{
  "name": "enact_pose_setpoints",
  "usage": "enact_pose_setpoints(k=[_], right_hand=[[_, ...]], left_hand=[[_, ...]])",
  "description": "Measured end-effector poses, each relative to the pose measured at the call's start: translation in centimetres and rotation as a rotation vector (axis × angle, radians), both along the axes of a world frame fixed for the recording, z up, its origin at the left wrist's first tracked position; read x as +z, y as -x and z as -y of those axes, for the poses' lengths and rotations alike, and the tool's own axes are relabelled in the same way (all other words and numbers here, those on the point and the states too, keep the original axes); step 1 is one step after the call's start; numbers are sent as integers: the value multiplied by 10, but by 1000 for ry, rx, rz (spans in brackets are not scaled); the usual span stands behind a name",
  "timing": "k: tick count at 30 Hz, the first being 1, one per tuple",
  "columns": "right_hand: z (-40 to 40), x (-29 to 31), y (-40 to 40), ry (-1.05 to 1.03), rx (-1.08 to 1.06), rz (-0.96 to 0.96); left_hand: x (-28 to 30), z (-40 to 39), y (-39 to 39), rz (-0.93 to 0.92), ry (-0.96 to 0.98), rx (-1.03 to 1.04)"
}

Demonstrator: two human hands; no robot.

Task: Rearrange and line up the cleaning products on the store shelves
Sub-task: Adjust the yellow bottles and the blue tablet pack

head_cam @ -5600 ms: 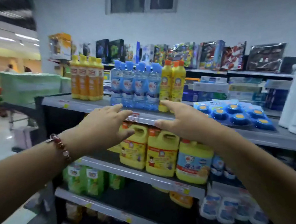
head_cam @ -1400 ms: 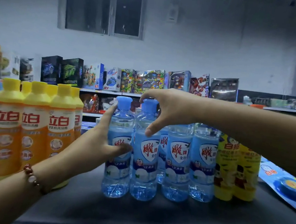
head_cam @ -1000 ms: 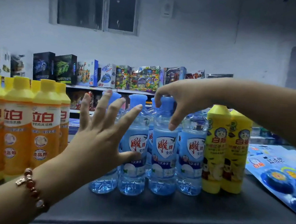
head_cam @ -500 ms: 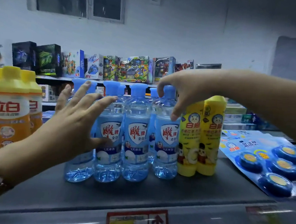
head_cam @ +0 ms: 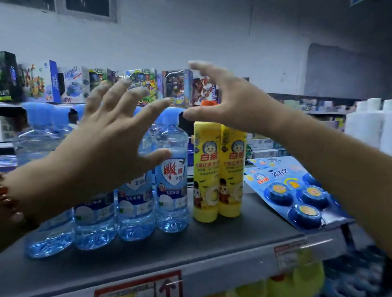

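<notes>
A row of clear blue bottles [head_cam: 173, 189] with blue caps stands on the grey shelf [head_cam: 228, 245]. Two yellow bottles [head_cam: 218, 174] stand just right of them. My left hand [head_cam: 109, 144] is spread open in front of the blue bottles, fingers straight, gripping nothing. My right hand [head_cam: 228, 103] hovers open above the yellow bottles' tops, thumb near a blue cap, holding nothing. Several blue bottles are hidden behind my left hand.
A blue blister card of round toilet blocks [head_cam: 298, 194] lies at the shelf's right. White bottles [head_cam: 383, 128] stand far right. Toy boxes [head_cam: 148, 86] line a shelf behind. A price tag [head_cam: 140, 289] sits on the shelf's front edge, with yellow jugs [head_cam: 291, 291] below.
My right hand has let go of the blue bottle top and lifted open above the yellow bottles. The view has shifted right, and my left hand stays spread before the blue bottles.
</notes>
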State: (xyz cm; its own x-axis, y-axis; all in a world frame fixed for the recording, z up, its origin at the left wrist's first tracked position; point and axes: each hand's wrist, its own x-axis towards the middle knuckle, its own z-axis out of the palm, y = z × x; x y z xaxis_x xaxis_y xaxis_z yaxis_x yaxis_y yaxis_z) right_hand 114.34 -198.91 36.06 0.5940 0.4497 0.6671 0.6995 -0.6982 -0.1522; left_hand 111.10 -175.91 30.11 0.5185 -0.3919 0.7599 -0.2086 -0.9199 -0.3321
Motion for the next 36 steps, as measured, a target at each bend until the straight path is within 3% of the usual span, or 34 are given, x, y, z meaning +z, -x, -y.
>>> enact_pose_setpoints(k=[2,3,5,7,11,19,26,28,31,33,36], right_hand=[[33,-32,-8,-428,-82,-50],[46,-52,-15,-558,-133,-192],[58,-95,-30,-610,-141,-554],[58,-129,-41,-561,-95,-737],[52,-150,-46,-533,-98,-646],[51,-152,-45,-484,-59,-609],[62,-150,-24,-299,-145,-567],[92,-135,-17,-91,-244,-486],[165,-106,-1,105,-366,-307],[224,-89,9,156,-458,-269],[320,-75,21,271,-588,-251]], left_hand=[[14,30,-9,-37,43,-29],[22,45,-15,-53,48,-24],[38,71,-29,-117,21,38],[49,89,-44,-238,4,86],[52,103,-59,-404,31,46],[53,94,-60,-398,28,-6],[50,101,-56,-353,-37,203],[48,108,-46,-208,-48,218],[37,157,-28,17,-159,-73],[28,212,-19,-66,-185,-200],[10,311,-20,-343,-148,-228]])
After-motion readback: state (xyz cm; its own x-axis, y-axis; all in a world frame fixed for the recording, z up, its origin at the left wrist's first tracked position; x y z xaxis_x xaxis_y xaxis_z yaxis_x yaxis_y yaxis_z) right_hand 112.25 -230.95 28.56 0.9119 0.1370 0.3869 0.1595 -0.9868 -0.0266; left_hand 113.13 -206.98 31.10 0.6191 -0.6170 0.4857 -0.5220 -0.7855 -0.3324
